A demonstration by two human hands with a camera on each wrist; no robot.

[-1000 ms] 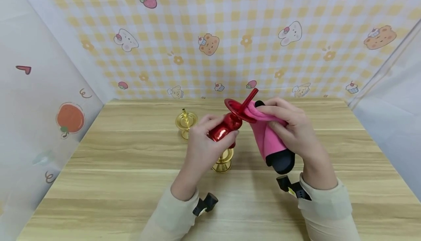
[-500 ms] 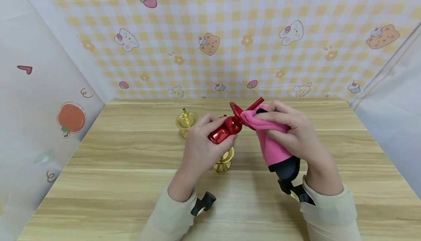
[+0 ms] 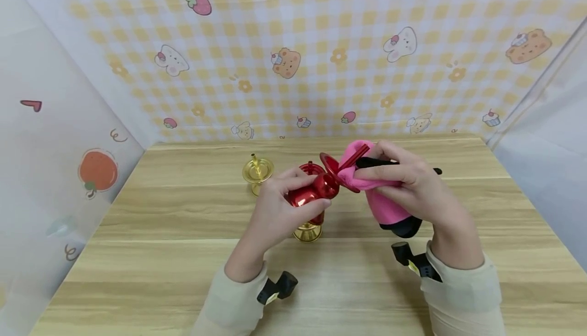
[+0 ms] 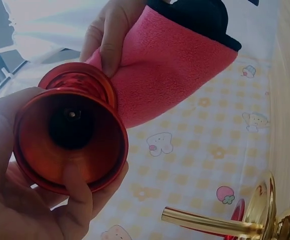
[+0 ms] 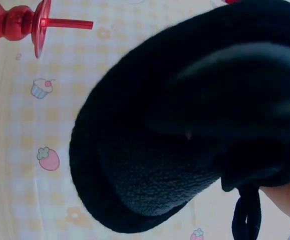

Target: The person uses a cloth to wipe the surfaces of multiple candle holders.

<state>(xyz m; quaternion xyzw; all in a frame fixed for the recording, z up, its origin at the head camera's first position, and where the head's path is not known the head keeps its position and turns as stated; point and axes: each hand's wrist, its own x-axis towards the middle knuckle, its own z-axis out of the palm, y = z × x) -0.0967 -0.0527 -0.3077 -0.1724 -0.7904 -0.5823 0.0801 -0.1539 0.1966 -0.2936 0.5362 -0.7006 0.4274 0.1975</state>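
My left hand (image 3: 286, 206) grips the stem of a shiny red candlestick (image 3: 326, 187), tilted with its dish and thin spike toward the right. The left wrist view looks into its hollow base (image 4: 69, 172), where one finger reaches over the rim. My right hand (image 3: 412, 183) pinches a pink plush cloth (image 3: 387, 208) with black trim and a dark lining. A fold of it presses on the dish beside the spike. In the right wrist view the cloth's dark side (image 5: 185, 125) hides most of the contact.
A second red candlestick (image 5: 17, 22) stands behind my left hand. One gold candlestick (image 3: 258, 170) stands at the back left, and another gold candlestick (image 3: 308, 233) is partly hidden below the held one. The patterned backdrop (image 3: 321, 71) rises behind the wooden table (image 3: 160, 244).
The cloth has gone from the dish's outer edge to its face near the spike, and its black loop shows more. The held candlestick has dropped slightly. The red one behind has come into view.
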